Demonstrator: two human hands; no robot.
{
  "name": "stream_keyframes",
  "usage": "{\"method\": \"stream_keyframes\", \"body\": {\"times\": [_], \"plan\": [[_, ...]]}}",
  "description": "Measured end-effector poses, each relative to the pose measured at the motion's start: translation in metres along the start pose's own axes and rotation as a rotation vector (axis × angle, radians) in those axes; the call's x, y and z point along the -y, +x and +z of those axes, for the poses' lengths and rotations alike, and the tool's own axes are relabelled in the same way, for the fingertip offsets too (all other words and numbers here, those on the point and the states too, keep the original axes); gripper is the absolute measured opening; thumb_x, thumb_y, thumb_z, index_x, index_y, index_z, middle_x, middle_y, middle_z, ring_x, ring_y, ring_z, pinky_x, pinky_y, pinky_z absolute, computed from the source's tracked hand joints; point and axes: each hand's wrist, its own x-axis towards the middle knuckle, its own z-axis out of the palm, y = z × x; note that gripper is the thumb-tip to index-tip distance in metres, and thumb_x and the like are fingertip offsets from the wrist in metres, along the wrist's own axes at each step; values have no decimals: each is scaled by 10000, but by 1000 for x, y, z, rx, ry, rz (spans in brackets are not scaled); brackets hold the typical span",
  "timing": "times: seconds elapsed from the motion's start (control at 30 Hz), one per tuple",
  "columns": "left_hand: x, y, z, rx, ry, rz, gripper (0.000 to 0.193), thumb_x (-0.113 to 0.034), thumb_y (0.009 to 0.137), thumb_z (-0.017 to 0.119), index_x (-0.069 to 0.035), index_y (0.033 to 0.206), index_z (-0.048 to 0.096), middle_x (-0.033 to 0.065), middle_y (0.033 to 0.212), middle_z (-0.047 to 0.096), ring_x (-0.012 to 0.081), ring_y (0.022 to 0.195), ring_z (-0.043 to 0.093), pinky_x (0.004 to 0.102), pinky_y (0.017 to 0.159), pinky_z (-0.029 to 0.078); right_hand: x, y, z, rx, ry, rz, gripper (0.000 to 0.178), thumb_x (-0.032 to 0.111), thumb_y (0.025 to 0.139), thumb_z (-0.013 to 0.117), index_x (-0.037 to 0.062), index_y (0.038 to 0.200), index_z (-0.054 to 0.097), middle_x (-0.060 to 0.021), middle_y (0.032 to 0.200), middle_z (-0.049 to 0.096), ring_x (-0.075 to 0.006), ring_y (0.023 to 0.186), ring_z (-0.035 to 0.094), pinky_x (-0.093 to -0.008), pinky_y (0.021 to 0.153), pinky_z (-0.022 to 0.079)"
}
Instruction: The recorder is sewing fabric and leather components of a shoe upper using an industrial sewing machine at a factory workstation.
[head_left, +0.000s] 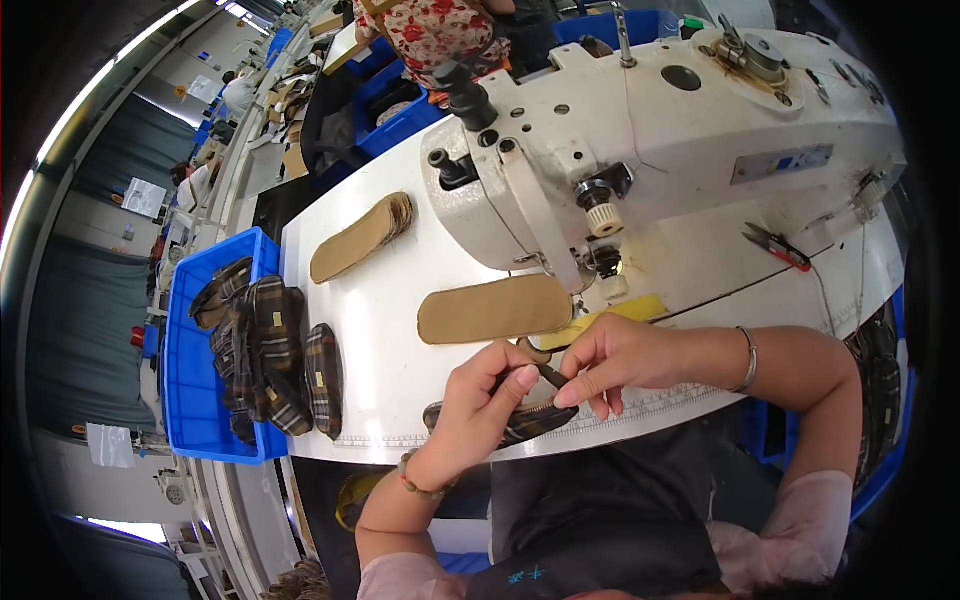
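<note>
Just in front of the sewing machine (560, 140), my two hands hold a dark plaid fabric shoe upper (535, 424) at the table's near edge. My left hand (478, 405) pinches its dark rim between thumb and fingers. A short way to the right, my right hand (625, 362) pinches the same rim with thumb and forefinger. Part of the upper is hidden behind my fingers. Beyond my hands, a tan sole-shaped piece (495, 310) lies flat beside the machine's needle area. Farther left rests a stack of similar tan soles (362, 238).
At the left, a blue bin (190, 400) holds several plaid uppers (270, 340), and another plaid upper (324, 380) lies beside it. Red-handled thread snips (778, 246) lie at the right. A ruler strip (680, 398) runs along the near edge. Another person (440, 40) is at the far side.
</note>
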Motion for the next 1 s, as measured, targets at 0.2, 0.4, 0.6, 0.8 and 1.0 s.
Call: {"method": "stream_keyframes", "body": {"times": [0.2, 0.4, 0.6, 0.8, 1.0], "plan": [[3, 10, -10, -37, -98, -12, 202, -190, 1042, 561, -13, 950, 592, -25, 795, 561, 40, 730, 457, 210, 645, 399, -1, 2, 4, -21, 44, -22, 212, 225, 896, 770, 29, 874, 694, -24, 807, 686, -93, 698, 692, -217, 556, 522], [-1, 11, -11, 258, 14, -253, 408, -350, 1051, 541, 31, 1020, 683, -6, 819, 631, 56, 750, 513, 242, 653, 452, -13, 5, 4, 10, -48, -66, 216, 227, 887, 781, 38, 863, 679, -35, 769, 697, -97, 680, 694, -215, 574, 520], [-1, 11, 3, 75, -160, -205, 256, -246, 1032, 590, -11, 956, 658, -20, 833, 640, 42, 752, 529, 225, 682, 451, -8, 3, 8, -8, -42, -46, 222, 237, 887, 783, 42, 872, 677, -33, 745, 689, -90, 665, 688, -206, 563, 510], [16, 2, -7, 40, -296, -146, 225, -280, 1037, 586, -59, 1005, 618, -39, 896, 618, 23, 815, 526, 199, 697, 441, -10, 0, 11, 69, 32, -31, 209, 229, 900, 770, 40, 882, 682, -25, 759, 689, -82, 620, 665, -202, 561, 505], [24, -24, -2, 413, -580, -621, 460, -467, 990, 582, -11, 1029, 628, -9, 871, 586, 79, 742, 502, 234, 678, 413, -7, -2, 10, 333, -85, 29, 189, 209, 895, 771, 32, 904, 703, -11, 758, 688, -70, 596, 643, -193, 552, 495]]}}
